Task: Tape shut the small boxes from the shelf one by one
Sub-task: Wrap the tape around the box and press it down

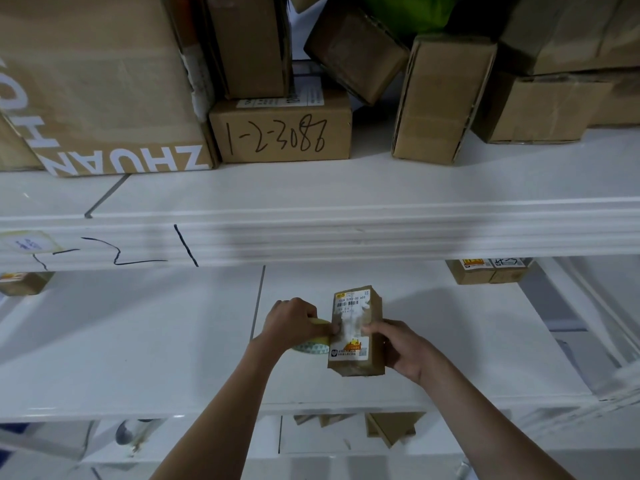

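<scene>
A small brown cardboard box [356,308] with a white shipping label lies on the middle white shelf [173,358]. My left hand [292,322] grips a yellowish roll of tape [311,346] at the box's left edge, its fingertips touching the box top. My right hand [403,346] holds the box's right side, with its fingers curled round it and the thumb pressing on the shiny tape strip across the top. The roll is mostly hidden under my left hand.
The upper shelf [346,199] carries several cardboard boxes, one marked 1-2-3088 [280,131] and a large one at the left [97,84]. Small boxes sit at the far right [488,271] and far left [24,282] of the middle shelf. Flattened cardboard [391,427] lies below.
</scene>
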Available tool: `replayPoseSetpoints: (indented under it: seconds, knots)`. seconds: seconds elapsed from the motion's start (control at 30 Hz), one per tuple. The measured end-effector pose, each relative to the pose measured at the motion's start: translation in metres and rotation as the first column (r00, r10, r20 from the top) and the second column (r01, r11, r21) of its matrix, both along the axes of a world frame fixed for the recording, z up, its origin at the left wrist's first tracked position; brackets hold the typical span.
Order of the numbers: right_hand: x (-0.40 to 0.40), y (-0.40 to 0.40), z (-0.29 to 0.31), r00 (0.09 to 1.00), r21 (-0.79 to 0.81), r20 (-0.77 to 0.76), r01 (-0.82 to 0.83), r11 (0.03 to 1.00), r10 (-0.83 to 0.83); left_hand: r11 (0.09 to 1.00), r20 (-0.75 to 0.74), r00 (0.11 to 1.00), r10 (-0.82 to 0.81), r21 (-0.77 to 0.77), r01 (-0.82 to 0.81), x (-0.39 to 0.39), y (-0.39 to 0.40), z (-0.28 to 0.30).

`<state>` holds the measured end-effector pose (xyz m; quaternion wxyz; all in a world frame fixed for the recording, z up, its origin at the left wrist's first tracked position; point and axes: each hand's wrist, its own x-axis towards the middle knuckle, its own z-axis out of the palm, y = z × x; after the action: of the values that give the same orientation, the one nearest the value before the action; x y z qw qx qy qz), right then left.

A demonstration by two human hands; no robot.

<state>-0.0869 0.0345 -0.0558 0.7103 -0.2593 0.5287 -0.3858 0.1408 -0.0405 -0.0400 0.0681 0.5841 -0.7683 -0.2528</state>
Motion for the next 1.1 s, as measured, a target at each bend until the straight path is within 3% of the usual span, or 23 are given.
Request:
replayPoseSetpoints:
  seconds: [0.23, 0.43, 0.53, 0.7, 1.1]
  knots:
    - [0.022, 0.002, -0.01, 0.977, -0.019, 0.168, 0.134, 0.991, -0.129, 0.997, -0.018, 1.0, -0.005, -0.077, 0.003, -0.002, -0.004, 0.005]
    - [0.038, -0.004, -0.012, 0.984, -0.051, -0.058, 0.163, 0.985, -0.166, 0.994, 0.074, 0.996, -0.051, -0.092, 0.057, -0.004, -0.01, 0.013]
    - [0.03, -0.007, -0.009, 0.985, -0.029, -0.084, 0.146, 0.989, -0.148, 0.999, -0.018, 0.999, -0.047, 0.01, 0.047, -0.003, -0.01, 0.009]
    - [0.014, -0.01, -0.003, 0.993, -0.024, -0.07, 0.097, 0.995, -0.099, 0.98, -0.341, 0.939, -0.044, 0.167, 0.107, 0.018, -0.015, 0.01]
    - [0.002, -0.005, 0.003, 0.997, -0.035, -0.07, 0.019, 0.999, -0.021, 0.953, -0.375, 0.922, -0.093, 0.235, 0.192, 0.027, -0.015, 0.004]
